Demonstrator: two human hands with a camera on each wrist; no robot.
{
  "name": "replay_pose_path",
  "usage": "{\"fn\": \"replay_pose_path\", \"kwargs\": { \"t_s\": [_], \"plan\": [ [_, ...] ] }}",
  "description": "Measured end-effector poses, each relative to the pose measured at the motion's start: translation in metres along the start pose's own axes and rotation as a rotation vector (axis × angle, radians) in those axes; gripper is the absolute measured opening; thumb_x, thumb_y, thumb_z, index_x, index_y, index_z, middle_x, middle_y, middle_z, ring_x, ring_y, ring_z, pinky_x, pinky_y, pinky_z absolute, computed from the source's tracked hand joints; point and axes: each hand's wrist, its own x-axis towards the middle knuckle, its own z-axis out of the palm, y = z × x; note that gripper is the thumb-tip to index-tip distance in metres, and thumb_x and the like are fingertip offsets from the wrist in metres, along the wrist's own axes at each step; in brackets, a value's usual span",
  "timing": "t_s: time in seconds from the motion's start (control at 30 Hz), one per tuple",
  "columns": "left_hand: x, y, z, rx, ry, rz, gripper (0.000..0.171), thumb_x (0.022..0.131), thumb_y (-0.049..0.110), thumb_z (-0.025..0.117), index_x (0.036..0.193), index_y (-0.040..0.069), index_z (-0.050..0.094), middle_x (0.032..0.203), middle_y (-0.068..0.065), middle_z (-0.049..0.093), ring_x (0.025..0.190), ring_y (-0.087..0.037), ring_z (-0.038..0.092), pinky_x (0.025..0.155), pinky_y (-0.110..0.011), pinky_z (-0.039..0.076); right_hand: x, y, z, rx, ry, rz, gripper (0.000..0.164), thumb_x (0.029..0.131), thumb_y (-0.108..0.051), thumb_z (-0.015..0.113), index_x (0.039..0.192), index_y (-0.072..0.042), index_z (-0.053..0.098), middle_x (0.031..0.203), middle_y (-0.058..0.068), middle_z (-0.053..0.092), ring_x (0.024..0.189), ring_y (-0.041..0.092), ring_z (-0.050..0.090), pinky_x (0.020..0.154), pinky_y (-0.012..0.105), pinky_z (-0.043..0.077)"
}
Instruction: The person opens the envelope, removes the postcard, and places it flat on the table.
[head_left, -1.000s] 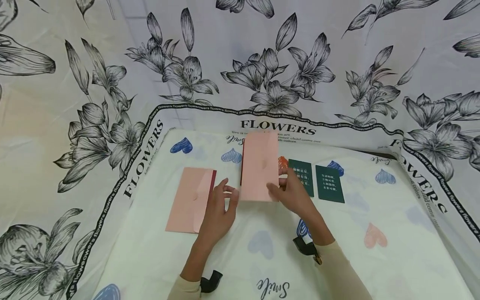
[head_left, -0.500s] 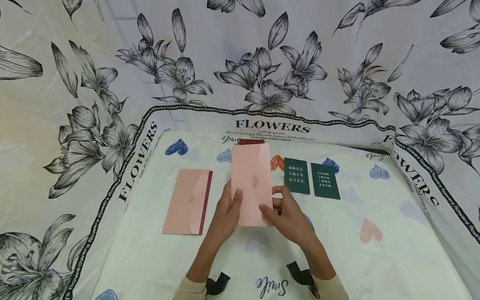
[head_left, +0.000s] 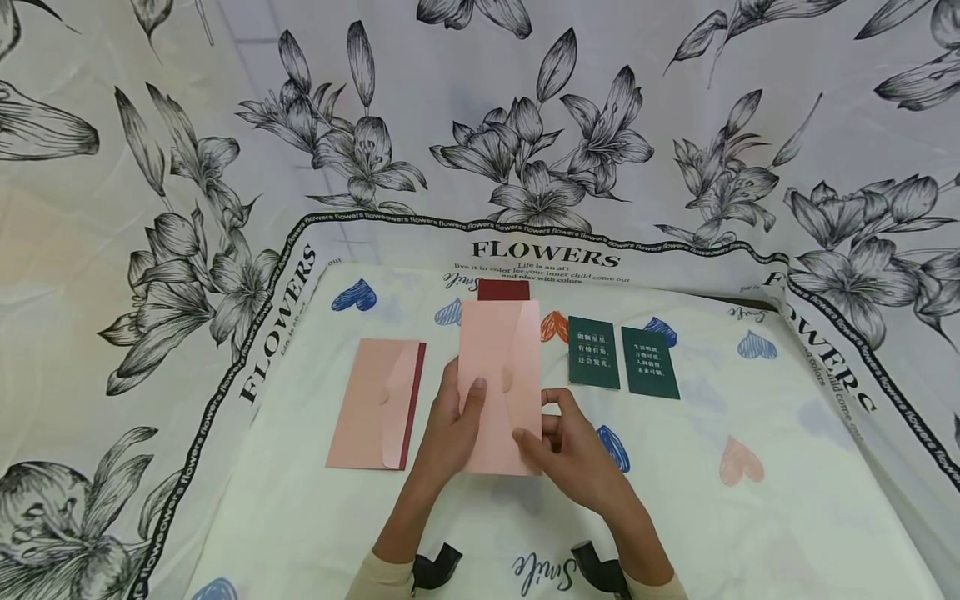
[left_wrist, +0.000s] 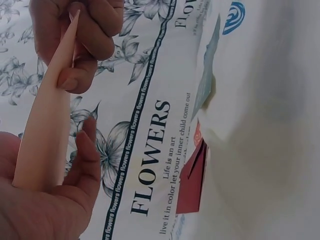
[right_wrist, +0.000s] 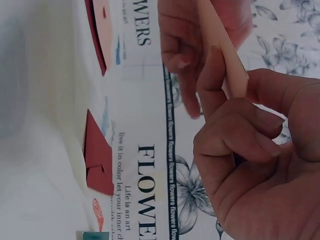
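Observation:
Upright above the table, a pink envelope (head_left: pixel 495 387) with a round closure spot on its flap hangs between both hands. My left hand (head_left: pixel 448 421) grips its left side, thumb in front and fingers behind. Its lower right edge is pinched by my right hand (head_left: pixel 567 454), whose other fingers curl in the right wrist view. Behind the envelope, a dark red folded piece (head_left: pixel 504 289) lies on the table, partly hidden; the left wrist view shows more of this red piece (left_wrist: pixel 192 185).
Left of the hands lies another pink envelope (head_left: pixel 367 404) with a dark red edge along its right side. Two dark green cards (head_left: pixel 594 352) with white writing lie to the right. A heart-print cloth (head_left: pixel 810 500) covers the table; a flower-print curtain (head_left: pixel 420 83) stands behind.
The pink envelope came off the red piece and moved toward me, at first in the right hand alone. My left hand then took hold of its left side. It has since dropped slightly lower in view.

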Motion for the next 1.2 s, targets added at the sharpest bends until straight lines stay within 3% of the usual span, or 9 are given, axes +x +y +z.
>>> {"fn": "replay_pose_path", "kwargs": {
  "t_s": [0.13,0.33,0.6,0.73,0.9,1.07,1.2],
  "plan": [
    [-0.002,0.003,0.002,-0.011,0.013,0.052,0.054,0.111,0.036,0.054,0.160,0.027,0.033,0.138,-0.002,0.060,0.119,-0.022,0.064,0.106,-0.052,0.051,-0.002,0.002,0.000,-0.070,0.053,-0.020,0.056,0.103,-0.025,0.073,0.145,-0.010,0.038,0.103,0.005,0.078,0.067,0.017,0.059,0.056,0.026,0.046],
    [-0.007,0.005,0.012,0.034,0.020,0.150,0.050,0.113,0.033,0.050,0.158,0.023,0.031,0.125,-0.006,0.066,0.096,-0.018,0.073,0.081,-0.036,0.062,-0.002,0.004,0.005,-0.288,0.222,-0.088,0.073,0.099,-0.044,0.075,0.155,-0.021,0.033,0.102,-0.003,0.072,0.060,0.018,0.058,0.051,0.027,0.048],
    [-0.012,0.009,0.018,0.077,0.019,0.175,0.047,0.114,0.031,0.048,0.157,0.022,0.031,0.134,-0.003,0.061,0.111,-0.016,0.066,0.092,-0.038,0.057,-0.002,0.005,0.006,-0.460,0.262,-0.150,0.078,0.096,-0.040,0.080,0.154,-0.014,0.034,0.090,-0.006,0.067,0.056,0.008,0.052,0.048,0.025,0.047],
    [-0.014,0.008,0.017,0.076,0.011,0.175,0.048,0.114,0.031,0.048,0.158,0.022,0.031,0.135,-0.003,0.061,0.113,-0.015,0.065,0.094,-0.040,0.056,-0.003,0.008,0.001,-0.427,0.215,-0.132,0.072,0.100,-0.042,0.075,0.154,-0.015,0.035,0.089,-0.008,0.069,0.056,0.008,0.053,0.049,0.025,0.047],
    [-0.013,0.007,0.017,0.052,-0.002,0.167,0.048,0.114,0.033,0.049,0.158,0.023,0.031,0.128,-0.003,0.065,0.106,-0.014,0.069,0.090,-0.037,0.058,-0.008,0.010,-0.010,-0.309,0.163,-0.125,0.061,0.103,-0.039,0.071,0.152,-0.021,0.038,0.088,-0.008,0.070,0.059,0.012,0.057,0.053,0.027,0.050],
    [-0.012,0.008,0.017,0.027,-0.016,0.157,0.047,0.114,0.033,0.049,0.157,0.024,0.032,0.123,-0.003,0.066,0.102,-0.014,0.071,0.088,-0.036,0.059,-0.012,0.011,-0.022,-0.256,0.121,-0.157,0.058,0.104,-0.038,0.069,0.154,-0.024,0.042,0.103,-0.007,0.075,0.068,0.014,0.066,0.060,0.030,0.056],
    [-0.011,0.010,0.016,0.003,-0.018,0.146,0.046,0.114,0.032,0.049,0.156,0.023,0.033,0.123,-0.003,0.064,0.102,-0.016,0.069,0.088,-0.039,0.058,-0.015,0.015,-0.035,-0.219,0.144,-0.174,0.054,0.106,-0.032,0.068,0.155,-0.027,0.044,0.116,-0.002,0.074,0.073,0.016,0.070,0.064,0.032,0.057]
  ]
}}
